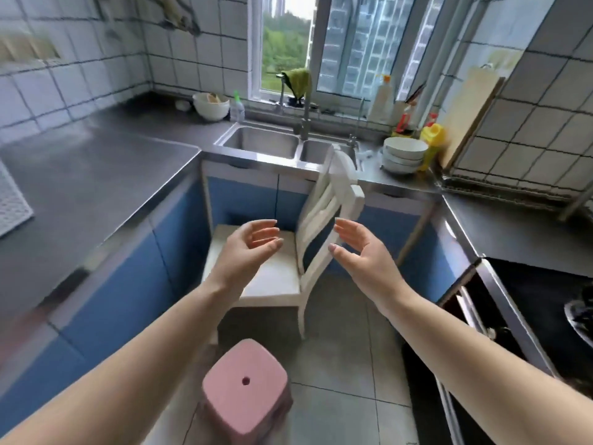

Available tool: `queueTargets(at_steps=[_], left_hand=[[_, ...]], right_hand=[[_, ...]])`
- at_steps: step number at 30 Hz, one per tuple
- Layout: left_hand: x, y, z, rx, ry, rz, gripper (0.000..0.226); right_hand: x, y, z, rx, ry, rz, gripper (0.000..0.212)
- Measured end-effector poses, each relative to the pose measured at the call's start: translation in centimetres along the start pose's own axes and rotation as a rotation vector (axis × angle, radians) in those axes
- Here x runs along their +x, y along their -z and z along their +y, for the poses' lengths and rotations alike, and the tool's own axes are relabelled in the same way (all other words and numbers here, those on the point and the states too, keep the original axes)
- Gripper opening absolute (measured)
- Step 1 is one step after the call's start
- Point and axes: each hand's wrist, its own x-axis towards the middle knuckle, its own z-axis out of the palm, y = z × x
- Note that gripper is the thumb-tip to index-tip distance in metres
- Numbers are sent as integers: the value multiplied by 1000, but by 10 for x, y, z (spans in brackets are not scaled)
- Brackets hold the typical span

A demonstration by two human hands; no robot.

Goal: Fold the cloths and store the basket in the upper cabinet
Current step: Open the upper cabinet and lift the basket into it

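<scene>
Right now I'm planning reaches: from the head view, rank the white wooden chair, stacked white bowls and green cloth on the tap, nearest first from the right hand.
1. White wooden chair, just beyond the right hand.
2. Stacked white bowls, right counter.
3. Green cloth, on the tap by the window.

White grid (12,200) cut by left edge at counter's (80,175) left end. Pan (579,319) cut by right edge. Upper-left wall items (179,14) motion-blurred, unidentifiable.

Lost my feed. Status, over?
Left hand open, right hand open, both empty. No basket or cloths in view. Chair and stool ahead.
</scene>
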Motion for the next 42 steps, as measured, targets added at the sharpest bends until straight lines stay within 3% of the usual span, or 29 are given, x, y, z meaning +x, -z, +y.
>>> queueTargets(at_steps=[6, 17, 25, 29, 34, 42], left_hand=[[-26, 175, -21, -41, 59, 250, 28], [-37, 378, -34, -66, 64, 549, 24], [-29, 454, -55, -157, 95, 737, 25], [-11, 480, -60, -156, 78, 906, 23], [19, 529, -69, -17, 110, 1101, 36], [70, 581, -80, 7, 216, 1336, 58]], right_hand=[[35, -164, -68, 47, 70, -153, 50], [92, -363, -150, 194, 105, -387, 44], [146, -443, -180, 126, 187, -472, 44], [184, -480, -188, 108, 210, -533, 44], [251, -530, -195, 105, 236, -603, 42], [357, -603, -208, 148, 251, -746, 40]])
